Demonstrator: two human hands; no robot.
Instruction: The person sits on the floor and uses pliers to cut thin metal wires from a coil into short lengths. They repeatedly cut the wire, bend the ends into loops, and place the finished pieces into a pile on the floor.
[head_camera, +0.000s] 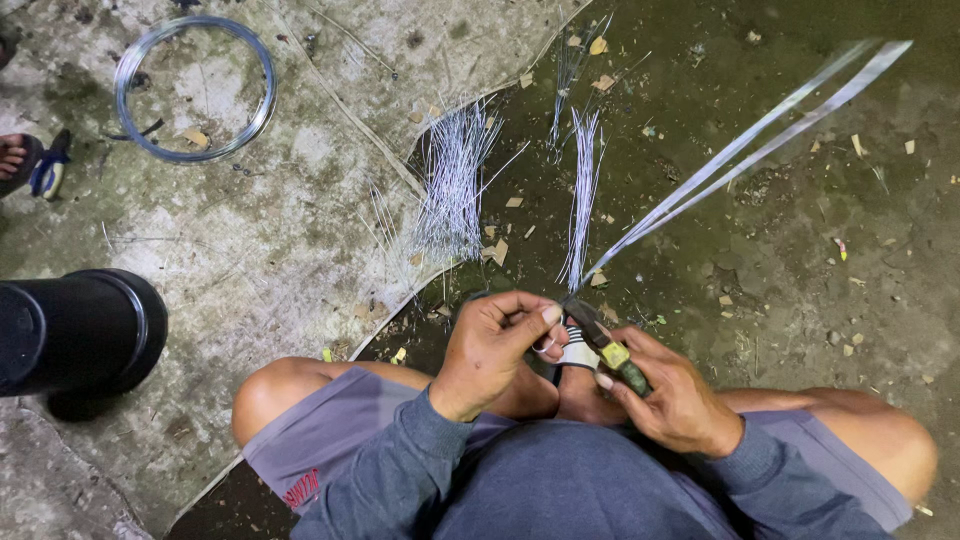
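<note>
The person squats over a rough floor (250, 250), knees spread, both hands meeting at the centre of the view. The left hand (495, 350) pinches the near ends of a doubled length of bright wire (740, 150), fingers curled tight about a small loop. The right hand (665, 395) is clenched round the green handles of a pair of pliers (605, 345), whose dark nose meets the wire just beside the left thumb, so one hand steadies while the other works the same spot.

The wire's long axis runs from the hands up toward two o'clock, two strands side by side, the far ends blurred near the top edge and lifted off the floor.

At twelve o'clock lie two bundles of cut wire pieces (455, 180), lengthwise away from the person, within reach. A wire coil (195, 88) lies flat at ten o'clock. A black cylinder (80, 330) stands at nine o'clock.
</note>
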